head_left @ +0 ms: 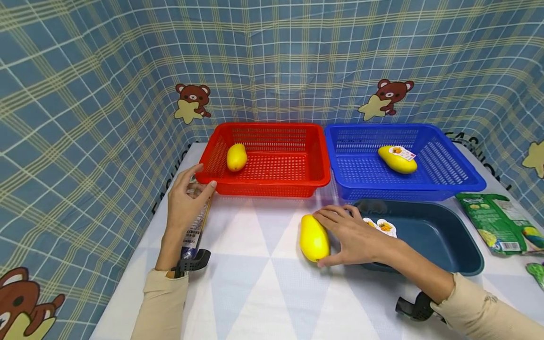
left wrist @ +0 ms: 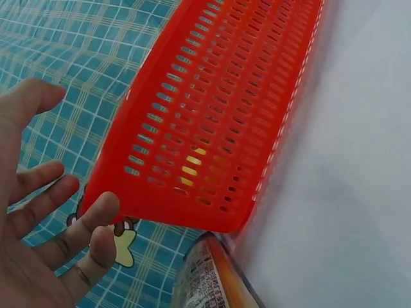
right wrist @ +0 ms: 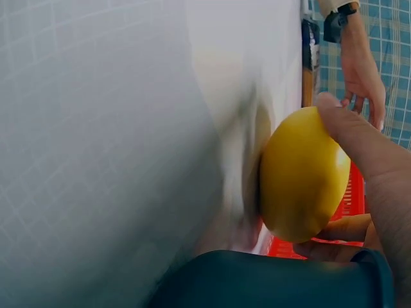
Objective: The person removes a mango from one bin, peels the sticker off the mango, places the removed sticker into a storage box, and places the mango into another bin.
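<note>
My right hand holds a yellow mango low over the table, left of a dark teal tub. In the right wrist view, the thumb lies against one end of the mango and fingers reach round the other. My left hand has loosely bent, spread fingers and holds nothing; it hovers at the front left corner of the red basket. Under that hand lies a printed packet, partly hidden. Another mango lies inside the red basket.
Right of the red basket stands a blue basket containing a mango with a white label. White stickers with fruit pictures show at the tub's left side. A green package and a small green item lie at the right.
</note>
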{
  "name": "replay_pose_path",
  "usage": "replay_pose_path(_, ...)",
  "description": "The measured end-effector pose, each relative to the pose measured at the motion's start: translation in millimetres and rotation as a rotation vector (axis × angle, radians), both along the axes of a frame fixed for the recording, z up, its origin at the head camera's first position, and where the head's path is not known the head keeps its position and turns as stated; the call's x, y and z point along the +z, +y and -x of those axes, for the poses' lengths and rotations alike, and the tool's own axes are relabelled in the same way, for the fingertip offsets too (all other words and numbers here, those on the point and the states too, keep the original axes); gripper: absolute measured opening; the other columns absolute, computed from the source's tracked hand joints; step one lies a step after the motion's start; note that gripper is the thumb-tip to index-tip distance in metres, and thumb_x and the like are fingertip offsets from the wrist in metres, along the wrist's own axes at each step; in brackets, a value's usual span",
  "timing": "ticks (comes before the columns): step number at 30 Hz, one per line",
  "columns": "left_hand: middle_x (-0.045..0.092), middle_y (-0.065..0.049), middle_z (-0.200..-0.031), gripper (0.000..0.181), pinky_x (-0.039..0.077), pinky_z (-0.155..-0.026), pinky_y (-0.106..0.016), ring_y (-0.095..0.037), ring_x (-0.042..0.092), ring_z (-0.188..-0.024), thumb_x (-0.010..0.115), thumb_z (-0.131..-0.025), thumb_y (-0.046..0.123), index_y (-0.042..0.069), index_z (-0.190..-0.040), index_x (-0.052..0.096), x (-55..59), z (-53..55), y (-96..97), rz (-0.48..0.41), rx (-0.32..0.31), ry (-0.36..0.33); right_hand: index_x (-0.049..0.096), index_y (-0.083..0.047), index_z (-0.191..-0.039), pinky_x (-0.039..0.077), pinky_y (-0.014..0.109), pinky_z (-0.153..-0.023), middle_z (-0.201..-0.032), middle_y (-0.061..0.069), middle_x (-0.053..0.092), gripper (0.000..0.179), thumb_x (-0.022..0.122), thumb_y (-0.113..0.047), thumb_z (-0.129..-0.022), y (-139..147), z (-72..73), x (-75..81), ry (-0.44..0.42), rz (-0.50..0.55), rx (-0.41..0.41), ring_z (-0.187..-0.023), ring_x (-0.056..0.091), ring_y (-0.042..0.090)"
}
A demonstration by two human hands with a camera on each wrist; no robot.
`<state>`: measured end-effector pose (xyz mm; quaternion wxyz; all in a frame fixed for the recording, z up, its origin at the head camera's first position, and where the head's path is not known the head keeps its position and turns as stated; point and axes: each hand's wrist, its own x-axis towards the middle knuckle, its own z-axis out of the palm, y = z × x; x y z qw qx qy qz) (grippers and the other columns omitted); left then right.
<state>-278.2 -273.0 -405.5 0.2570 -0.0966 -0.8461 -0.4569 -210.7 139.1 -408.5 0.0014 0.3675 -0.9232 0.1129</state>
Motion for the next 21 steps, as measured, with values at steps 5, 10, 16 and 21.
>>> replay_pose_path(5,0.051,0.000,-0.141,0.056,0.049,-0.064,-0.014,-0.018,0.062,-0.082,0.072,-0.092,0.031,0.015,-0.144,0.055,-5.0,3.7,-2.1,-0.012,0.023,0.000,0.044,-0.007,-0.151,0.022,0.060,-0.109,-0.150,0.007,0.048,0.106,0.068,-0.076,-0.075,0.3,-1.3,-0.6,0.021,0.000,-0.001,-0.139,0.035,0.029)
replay_pose_path(10,0.050,-0.003,-0.143,0.052,0.048,-0.067,-0.015,-0.020,0.061,-0.087,0.070,-0.095,0.029,0.014,-0.142,0.056,-12.2,6.3,-4.8,-0.009,0.067,-0.009,0.047,-0.007,-0.149,0.024,0.060,-0.108,-0.148,0.007,0.050,0.103,0.070,-0.074,-0.074,-1.6,-0.9,-1.8,0.049,0.016,0.018,-0.138,0.037,0.029)
replay_pose_path(16,0.051,-0.006,-0.145,0.046,0.054,-0.081,-0.037,-0.025,0.062,-0.094,0.069,-0.096,0.021,0.006,-0.138,0.059,-19.8,10.7,-4.5,0.012,0.058,0.027,0.050,-0.009,-0.147,0.023,0.060,-0.108,-0.146,0.005,0.052,0.103,0.072,-0.075,-0.072,-0.3,-0.8,-0.7,0.066,0.049,0.003,-0.136,0.040,0.028)
replay_pose_path(21,0.052,-0.004,-0.144,0.044,0.054,-0.082,-0.046,-0.025,0.063,-0.094,0.070,-0.095,0.020,0.004,-0.135,0.061,-22.4,12.5,-3.1,-0.009,0.057,0.057,0.050,-0.009,-0.148,0.023,0.060,-0.107,-0.146,0.005,0.052,0.104,0.072,-0.075,-0.071,1.5,0.5,4.7,0.074,0.072,-0.009,-0.136,0.039,0.029)
